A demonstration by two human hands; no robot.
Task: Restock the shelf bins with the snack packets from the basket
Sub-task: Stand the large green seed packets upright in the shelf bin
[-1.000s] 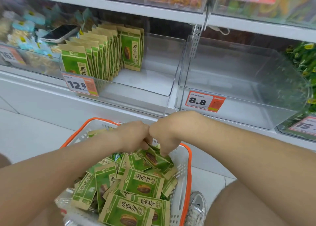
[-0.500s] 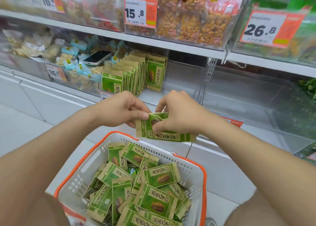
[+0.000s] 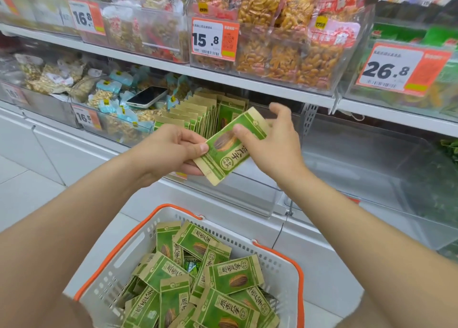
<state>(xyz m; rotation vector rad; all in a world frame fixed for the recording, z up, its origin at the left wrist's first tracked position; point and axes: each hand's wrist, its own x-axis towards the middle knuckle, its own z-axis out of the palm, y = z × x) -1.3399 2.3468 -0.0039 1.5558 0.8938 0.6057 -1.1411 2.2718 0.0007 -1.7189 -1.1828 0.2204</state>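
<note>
The left arm [image 3: 74, 228] at eight o'clock and the right arm [image 3: 359, 228] at four o'clock are bare, long and smooth, the left hand [image 3: 173, 151] and right hand [image 3: 275, 144] are bare too with short round nails, and a bit of bare leg [image 3: 71, 313] shows at seven o'clock.

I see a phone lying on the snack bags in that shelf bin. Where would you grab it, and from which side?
Probably pinch its two long edges, coming in from the front and slightly above. The phone lies screen up, tilted on loose snack bags, with the upper shelf close overhead, so a straight-down reach looks cramped.
</note>
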